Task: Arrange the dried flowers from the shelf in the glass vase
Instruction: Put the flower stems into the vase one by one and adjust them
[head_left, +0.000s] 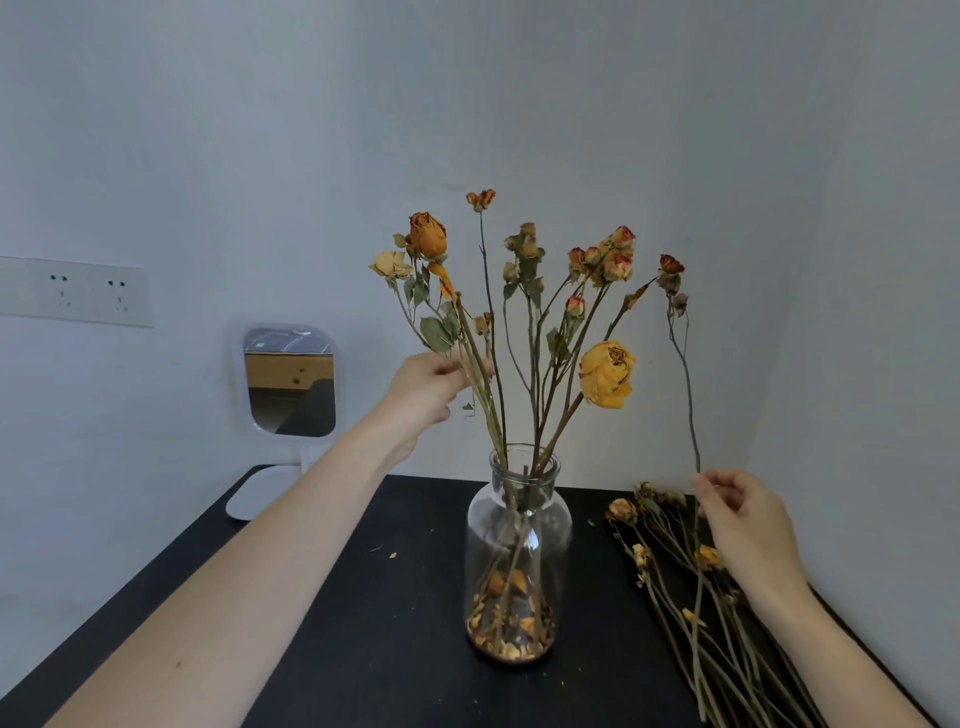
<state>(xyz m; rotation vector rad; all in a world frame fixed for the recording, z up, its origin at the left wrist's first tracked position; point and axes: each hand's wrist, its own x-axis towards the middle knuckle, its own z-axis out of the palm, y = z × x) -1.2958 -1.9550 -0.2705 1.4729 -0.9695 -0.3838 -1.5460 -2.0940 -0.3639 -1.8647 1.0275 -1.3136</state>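
The glass vase (514, 551) stood on the dark bench (363, 623) with about a dozen dried stems (524, 332) already in it. The left hand (426, 387) pinched one stem on the bunch's left side. The right hand (743, 519) pinched a long single stem (688, 389), apparently next in. A pile of loose flowers (675, 561) lay unplaced just right of the vase.

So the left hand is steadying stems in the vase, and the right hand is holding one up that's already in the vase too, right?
Not quite. In the head view, the right hand holds its stem outside the glass vase, over the loose flowers on the table. The left hand does hold stems in the vase.
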